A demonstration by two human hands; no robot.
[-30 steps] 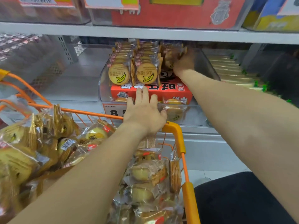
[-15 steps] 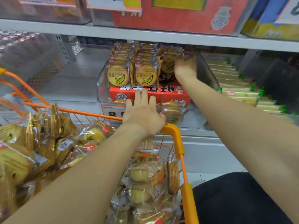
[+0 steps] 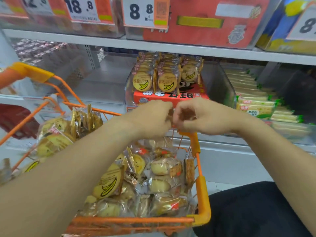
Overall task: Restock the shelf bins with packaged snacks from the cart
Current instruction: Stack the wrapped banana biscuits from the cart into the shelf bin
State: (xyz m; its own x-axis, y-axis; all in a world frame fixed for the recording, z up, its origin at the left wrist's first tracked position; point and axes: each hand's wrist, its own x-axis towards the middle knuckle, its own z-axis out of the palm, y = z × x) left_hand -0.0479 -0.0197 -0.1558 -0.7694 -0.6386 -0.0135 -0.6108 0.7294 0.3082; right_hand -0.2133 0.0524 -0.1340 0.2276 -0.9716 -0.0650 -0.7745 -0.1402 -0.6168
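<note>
Banana biscuit packs stood on edge in clear bin, faces forward, rows running front-to-back. Price tag read "8.8". Left hand, right hand together above cart; blurred, grip unclear.

Cart frame orange, corner guards yellow-orange. Biscuit packs clear wrap, tan rounds, yellow banana print. Box beneath red, white-black lettering. Price tags white, black digits, orange strip. Neighbouring wafer packs cream, green ends.
</note>
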